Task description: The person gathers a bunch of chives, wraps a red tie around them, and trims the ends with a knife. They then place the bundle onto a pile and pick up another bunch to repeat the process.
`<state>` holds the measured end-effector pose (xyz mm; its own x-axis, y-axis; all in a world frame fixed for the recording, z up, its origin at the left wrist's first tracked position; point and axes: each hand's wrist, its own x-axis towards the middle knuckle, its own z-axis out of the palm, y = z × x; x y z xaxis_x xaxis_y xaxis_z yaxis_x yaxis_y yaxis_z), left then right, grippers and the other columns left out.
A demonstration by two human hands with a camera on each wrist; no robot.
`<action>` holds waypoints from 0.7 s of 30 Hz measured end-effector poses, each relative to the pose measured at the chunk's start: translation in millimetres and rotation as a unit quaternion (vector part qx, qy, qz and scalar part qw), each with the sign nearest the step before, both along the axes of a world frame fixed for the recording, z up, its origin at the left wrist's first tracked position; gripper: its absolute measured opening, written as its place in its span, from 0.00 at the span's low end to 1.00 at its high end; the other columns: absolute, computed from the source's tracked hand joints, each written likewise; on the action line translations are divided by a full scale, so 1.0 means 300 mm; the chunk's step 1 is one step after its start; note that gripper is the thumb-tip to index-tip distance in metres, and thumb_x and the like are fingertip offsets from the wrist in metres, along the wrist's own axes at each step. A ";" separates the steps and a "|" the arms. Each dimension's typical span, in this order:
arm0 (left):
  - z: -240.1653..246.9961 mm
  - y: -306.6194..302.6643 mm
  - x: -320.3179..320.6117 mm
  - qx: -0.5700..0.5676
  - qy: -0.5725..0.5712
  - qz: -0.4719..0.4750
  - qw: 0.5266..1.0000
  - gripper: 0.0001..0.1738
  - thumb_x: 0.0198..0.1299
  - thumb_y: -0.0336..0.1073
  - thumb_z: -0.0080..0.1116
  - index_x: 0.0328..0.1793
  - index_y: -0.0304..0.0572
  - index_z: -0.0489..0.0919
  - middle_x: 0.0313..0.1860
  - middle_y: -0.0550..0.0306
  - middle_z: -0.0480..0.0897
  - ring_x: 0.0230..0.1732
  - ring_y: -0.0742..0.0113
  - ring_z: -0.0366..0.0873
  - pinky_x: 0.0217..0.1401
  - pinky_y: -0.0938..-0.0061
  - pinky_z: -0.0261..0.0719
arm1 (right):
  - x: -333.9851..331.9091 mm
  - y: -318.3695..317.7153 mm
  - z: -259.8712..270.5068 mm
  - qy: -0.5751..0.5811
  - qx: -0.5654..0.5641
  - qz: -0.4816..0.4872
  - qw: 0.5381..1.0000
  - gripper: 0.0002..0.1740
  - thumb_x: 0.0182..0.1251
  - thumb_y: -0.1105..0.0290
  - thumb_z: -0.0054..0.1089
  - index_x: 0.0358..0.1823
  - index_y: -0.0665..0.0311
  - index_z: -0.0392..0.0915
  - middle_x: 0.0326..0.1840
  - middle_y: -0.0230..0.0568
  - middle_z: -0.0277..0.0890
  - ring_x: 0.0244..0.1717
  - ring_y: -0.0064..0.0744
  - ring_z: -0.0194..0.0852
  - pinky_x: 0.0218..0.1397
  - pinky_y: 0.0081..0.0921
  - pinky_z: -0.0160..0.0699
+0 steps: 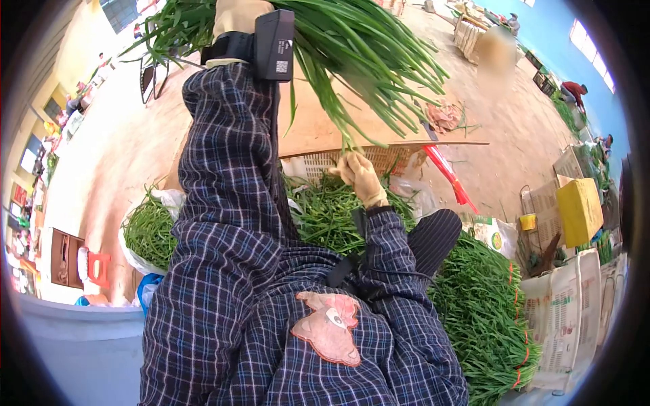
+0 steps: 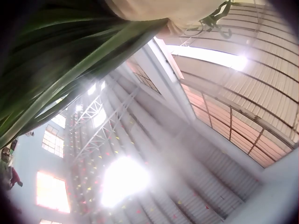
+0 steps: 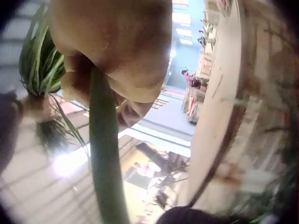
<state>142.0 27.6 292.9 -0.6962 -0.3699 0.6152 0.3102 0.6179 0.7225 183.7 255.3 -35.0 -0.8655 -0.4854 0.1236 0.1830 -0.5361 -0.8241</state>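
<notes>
My left hand, in a pale glove, grips a large bunch of long green chives raised at the top of the head view. The leaves fan out to the right, their tips drooping over the board. Lower down, my gloved right hand pinches leaf tips at the board's near edge. Close up in the right wrist view, a single flat leaf runs out from between the curled fingers of that hand. The bunch's leaves fill the upper left of the left wrist view, beside the glove.
A wooden board lies ahead, with a crate under its edge. Loose chives are heaped before my lap. A bundled pile stands at my right, a filled bag at my left. Red plastic hangs off the board.
</notes>
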 end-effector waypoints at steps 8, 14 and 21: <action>-0.043 -0.160 -0.047 -0.188 0.080 0.045 0.978 0.39 0.38 0.20 0.53 0.65 0.27 0.66 0.40 0.42 0.82 0.35 0.62 0.82 0.40 0.73 0.80 | 0.017 0.209 -0.001 0.203 0.440 -0.190 0.854 0.32 0.62 0.54 0.64 0.62 0.67 0.70 0.59 0.50 0.74 0.61 0.39 0.70 0.63 0.33 0.69; -0.185 -0.217 -0.103 0.049 0.211 -0.193 0.957 0.22 0.47 0.25 0.60 0.52 0.31 0.74 0.37 0.50 0.82 0.41 0.63 0.80 0.51 0.69 0.78 | -0.095 0.236 0.334 0.234 0.117 -0.231 0.937 0.29 0.65 0.59 0.60 0.62 0.70 0.69 0.61 0.49 0.72 0.62 0.37 0.68 0.64 0.34 0.68; -0.276 -0.347 -0.129 0.465 0.073 -0.472 0.745 0.13 0.60 0.41 0.54 0.41 0.40 0.79 0.51 0.46 0.80 0.58 0.55 0.74 0.66 0.56 0.69 | -0.137 0.162 0.238 0.234 0.035 -0.099 0.966 0.17 0.69 0.70 0.53 0.58 0.63 0.76 0.52 0.40 0.79 0.51 0.28 0.77 0.56 0.27 0.74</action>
<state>103.2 -76.5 210.2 -0.8671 -0.0711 0.4930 0.4064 -0.6731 0.6178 142.7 303.8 36.3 -0.7995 -0.3364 0.4976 -0.3198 -0.4629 -0.8267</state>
